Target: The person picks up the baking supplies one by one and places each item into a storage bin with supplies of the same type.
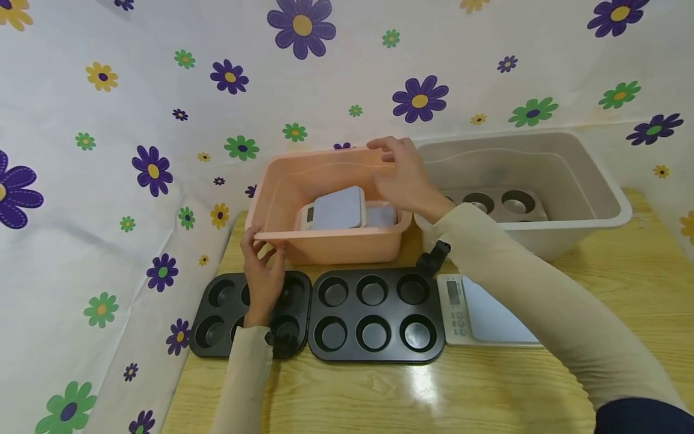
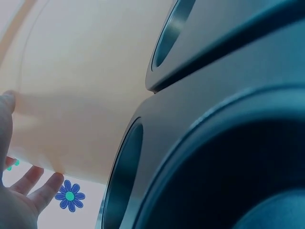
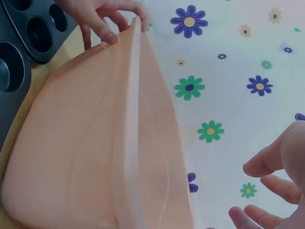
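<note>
Peach plastic rectangular bin (image 1: 347,248), 12 o'clock: probably thin-walled, smooth, weighted by pale flat digital scales (image 1: 337,210) inside; best held by rim. 8 o'clock corner is pinched by left hand (image 1: 262,278); right hand (image 1: 400,176) is loosely spread, 2 o'clock, contact unclear.

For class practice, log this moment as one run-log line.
left hand: grips pink bin | right hand: at its right end, contact unclear | scale: inside bin

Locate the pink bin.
In the head view, the pink bin is near the middle, beyond the black pans, left of the white bin; the left hand grips its near left corner.
</note>
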A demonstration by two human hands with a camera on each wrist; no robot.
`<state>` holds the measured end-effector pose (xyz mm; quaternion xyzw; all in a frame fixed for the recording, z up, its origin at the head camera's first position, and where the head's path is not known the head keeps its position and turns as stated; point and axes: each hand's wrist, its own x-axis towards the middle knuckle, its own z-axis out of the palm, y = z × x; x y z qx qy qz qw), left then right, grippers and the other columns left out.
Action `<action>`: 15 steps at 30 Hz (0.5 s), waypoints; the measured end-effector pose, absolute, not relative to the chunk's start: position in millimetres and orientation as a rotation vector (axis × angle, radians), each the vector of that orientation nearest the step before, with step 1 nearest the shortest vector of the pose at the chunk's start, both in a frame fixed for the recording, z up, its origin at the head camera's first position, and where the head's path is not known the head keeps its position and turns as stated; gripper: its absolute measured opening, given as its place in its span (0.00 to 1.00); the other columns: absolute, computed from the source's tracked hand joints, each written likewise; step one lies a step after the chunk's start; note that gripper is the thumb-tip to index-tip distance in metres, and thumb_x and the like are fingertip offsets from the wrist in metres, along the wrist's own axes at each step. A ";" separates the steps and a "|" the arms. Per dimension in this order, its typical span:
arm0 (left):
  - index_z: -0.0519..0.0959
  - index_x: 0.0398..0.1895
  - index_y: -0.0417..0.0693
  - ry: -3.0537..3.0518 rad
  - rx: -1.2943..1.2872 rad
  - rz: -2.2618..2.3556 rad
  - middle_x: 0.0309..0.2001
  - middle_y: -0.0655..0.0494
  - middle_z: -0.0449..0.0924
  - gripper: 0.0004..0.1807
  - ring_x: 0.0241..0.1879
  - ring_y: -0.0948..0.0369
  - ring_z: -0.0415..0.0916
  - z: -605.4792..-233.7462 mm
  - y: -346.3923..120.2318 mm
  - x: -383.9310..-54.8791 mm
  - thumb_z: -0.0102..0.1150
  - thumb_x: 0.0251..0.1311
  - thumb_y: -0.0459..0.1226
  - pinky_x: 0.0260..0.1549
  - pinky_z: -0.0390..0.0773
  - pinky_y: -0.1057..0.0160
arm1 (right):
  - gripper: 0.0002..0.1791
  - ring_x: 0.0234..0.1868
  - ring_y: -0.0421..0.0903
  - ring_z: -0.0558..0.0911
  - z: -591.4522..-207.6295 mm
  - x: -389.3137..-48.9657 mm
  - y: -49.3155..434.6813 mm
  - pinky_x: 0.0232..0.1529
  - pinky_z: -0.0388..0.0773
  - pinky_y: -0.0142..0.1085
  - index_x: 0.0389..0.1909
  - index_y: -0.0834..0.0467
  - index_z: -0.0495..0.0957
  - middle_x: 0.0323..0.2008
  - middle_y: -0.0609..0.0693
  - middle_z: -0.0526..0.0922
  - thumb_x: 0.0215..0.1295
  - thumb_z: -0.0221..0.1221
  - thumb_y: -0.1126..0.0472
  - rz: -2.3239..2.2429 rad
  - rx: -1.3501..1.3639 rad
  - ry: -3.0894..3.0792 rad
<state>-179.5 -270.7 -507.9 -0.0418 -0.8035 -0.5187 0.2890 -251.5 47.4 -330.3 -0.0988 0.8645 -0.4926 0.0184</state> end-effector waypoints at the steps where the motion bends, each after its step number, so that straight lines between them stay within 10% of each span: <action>1: 0.62 0.77 0.46 -2.144 -0.113 -1.385 0.78 0.39 0.65 0.35 0.70 0.38 0.76 -507.8 -270.7 -179.4 0.68 0.73 0.32 0.65 0.82 0.31 | 0.32 0.78 0.59 0.70 -330.8 -250.6 49.6 0.78 0.76 0.55 0.78 0.53 0.70 0.74 0.61 0.66 0.74 0.56 0.67 -1.533 -0.306 2.682; 15: 0.62 0.77 0.47 -2.139 -0.111 -1.387 0.79 0.40 0.65 0.36 0.71 0.37 0.76 -507.5 -269.6 -179.2 0.69 0.72 0.31 0.65 0.82 0.30 | 0.30 0.77 0.61 0.73 -347.5 -237.9 75.7 0.79 0.74 0.61 0.80 0.57 0.68 0.75 0.61 0.72 0.79 0.57 0.65 -1.604 -0.410 2.632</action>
